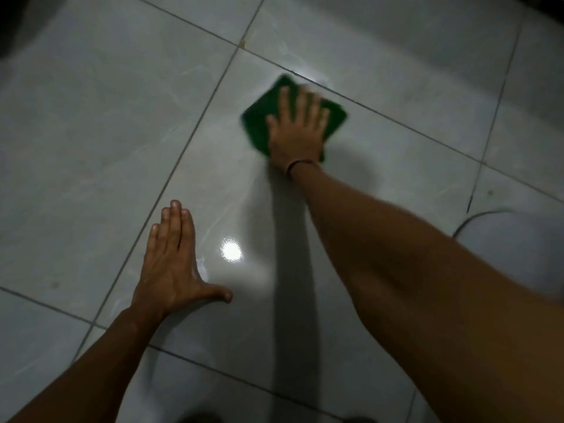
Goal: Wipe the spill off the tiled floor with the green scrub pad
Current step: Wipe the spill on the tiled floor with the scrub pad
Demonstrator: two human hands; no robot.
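Thin dark cord [476,216] lying on the tiles at right, curving in an arc, one end running along a grout line. Small brownish stain [243,43] at a grout crossing near top centre. Round bright light reflection [231,251] on the glossy tile, lower centre. Dark blurred shape [18,22] in the top left corner, can't tell what it is.

One head-worn wide-angle view, steeply downward and forward over outstretched arms, close above the tiled floor [91,123].
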